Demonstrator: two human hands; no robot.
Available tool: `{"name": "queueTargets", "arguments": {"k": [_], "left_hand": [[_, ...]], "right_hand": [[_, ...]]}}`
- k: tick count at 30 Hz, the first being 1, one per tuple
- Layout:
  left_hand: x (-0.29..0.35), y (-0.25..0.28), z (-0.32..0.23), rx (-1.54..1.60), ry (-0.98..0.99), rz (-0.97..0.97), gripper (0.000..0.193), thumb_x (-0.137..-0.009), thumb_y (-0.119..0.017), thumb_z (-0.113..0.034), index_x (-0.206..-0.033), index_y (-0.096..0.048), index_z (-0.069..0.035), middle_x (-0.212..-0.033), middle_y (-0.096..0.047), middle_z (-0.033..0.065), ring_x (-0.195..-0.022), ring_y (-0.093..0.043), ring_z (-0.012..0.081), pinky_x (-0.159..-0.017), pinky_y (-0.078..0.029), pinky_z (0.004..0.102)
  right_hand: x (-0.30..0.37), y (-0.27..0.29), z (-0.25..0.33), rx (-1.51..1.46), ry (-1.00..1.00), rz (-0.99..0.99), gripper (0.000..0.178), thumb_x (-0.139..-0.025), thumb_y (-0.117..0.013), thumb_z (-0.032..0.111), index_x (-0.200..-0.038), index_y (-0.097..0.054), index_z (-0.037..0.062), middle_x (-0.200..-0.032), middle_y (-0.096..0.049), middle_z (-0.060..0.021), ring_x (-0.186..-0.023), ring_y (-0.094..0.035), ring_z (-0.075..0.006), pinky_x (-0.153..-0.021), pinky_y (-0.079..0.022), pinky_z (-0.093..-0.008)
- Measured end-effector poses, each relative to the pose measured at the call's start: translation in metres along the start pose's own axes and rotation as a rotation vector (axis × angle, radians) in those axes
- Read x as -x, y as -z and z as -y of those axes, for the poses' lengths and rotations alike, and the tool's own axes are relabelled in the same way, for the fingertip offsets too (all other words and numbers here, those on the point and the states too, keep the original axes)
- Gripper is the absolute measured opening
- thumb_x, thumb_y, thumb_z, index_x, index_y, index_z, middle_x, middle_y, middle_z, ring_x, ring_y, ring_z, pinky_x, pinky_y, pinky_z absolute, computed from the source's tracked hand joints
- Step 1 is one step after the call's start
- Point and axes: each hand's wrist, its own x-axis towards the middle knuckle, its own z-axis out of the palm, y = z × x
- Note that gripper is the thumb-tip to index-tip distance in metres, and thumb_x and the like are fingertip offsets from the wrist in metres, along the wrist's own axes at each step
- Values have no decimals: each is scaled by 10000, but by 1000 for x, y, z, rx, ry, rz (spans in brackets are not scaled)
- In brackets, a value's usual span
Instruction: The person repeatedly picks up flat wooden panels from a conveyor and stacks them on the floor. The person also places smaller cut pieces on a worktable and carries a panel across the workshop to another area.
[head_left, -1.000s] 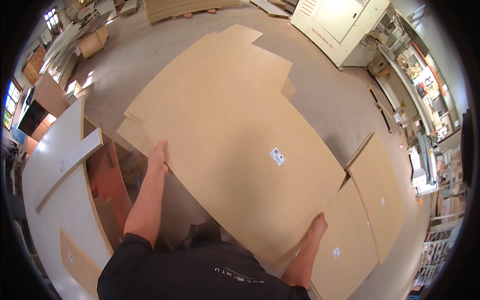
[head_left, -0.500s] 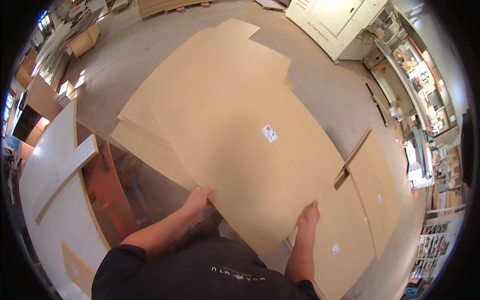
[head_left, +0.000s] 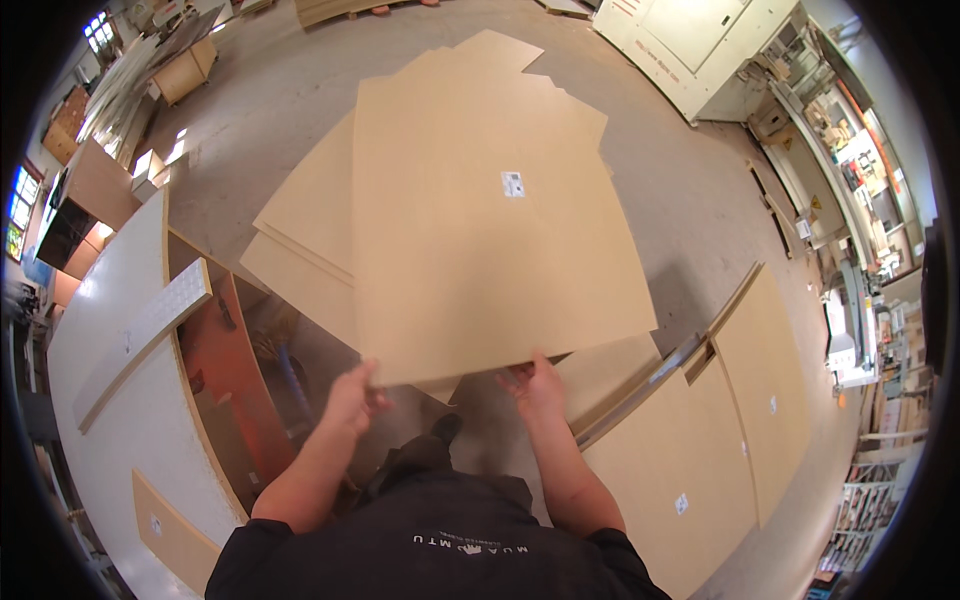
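Observation:
A large light-brown board [head_left: 470, 260] with a white label lies turned across several similar boards [head_left: 310, 205] stacked under it. At its near left corner, my left hand [head_left: 352, 400] has the thumb at the edge and the fingers bent beneath. Farther right along the same near edge, my right hand [head_left: 537, 388] grips it with the thumb on top and fingertips under. The near edge appears slightly raised, and a dark gap shows below it by the right hand.
To the right lean more labelled brown boards [head_left: 690, 440]. At left stands a white-topped table [head_left: 120, 300] carrying a narrow strip [head_left: 150, 335] and a small brown panel [head_left: 170, 520], with an orange-red panel [head_left: 220, 360] at its side. A large cream machine cabinet [head_left: 690, 50] stands far right.
The top board has turned counterclockwise, its near edge now facing me, baring the boards beneath at left and right. My right hand has moved left and farther away; my left hand has shifted slightly left.

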Motion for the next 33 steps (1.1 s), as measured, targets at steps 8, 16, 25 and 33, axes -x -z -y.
{"name": "queueTargets", "arguments": {"k": [8,16,25,33], "left_hand": [[-41,2,-38,-341,-1090,-447,496,-890,-601,-152,-1283,-393,68,-1309,-488,238,-1263,-463,369,-1082,-352,456],[-82,-42,-60,-1175,-1450,-640,501,-927,-531,-244,-1337,-428,23,-1427,-405,226,-1367,-312,420,-1137,-175,539],[-188,-6,-214,-1499,-1398,-811,462,-933,-523,-370,-1286,-515,-71,-1402,-461,161,-1360,-329,392,-1105,-251,545],[-203,-16,-252,-1550,-1053,-871,521,-942,-485,-446,-1382,-452,-169,-1499,-360,135,-1413,-260,359,-1143,-213,506]], "right_hand": [[-44,48,48,98,-70,-14,420,-950,-533,430,-1180,-521,79,-1060,-633,-117,-908,-614,-251,-752,-532,-469],[-57,84,86,441,512,-433,425,-927,-566,250,-1315,-535,80,-1126,-623,-54,-1060,-559,-180,-893,-433,-337],[-43,19,25,1135,978,-280,389,-880,-569,111,-1268,-584,77,-1345,-499,-242,-1260,-467,-374,-1049,-378,-411],[-33,-10,26,1239,921,-167,504,-868,-614,203,-1306,-511,-27,-1419,-415,-270,-1292,-422,-423,-1081,-357,-463]]}}
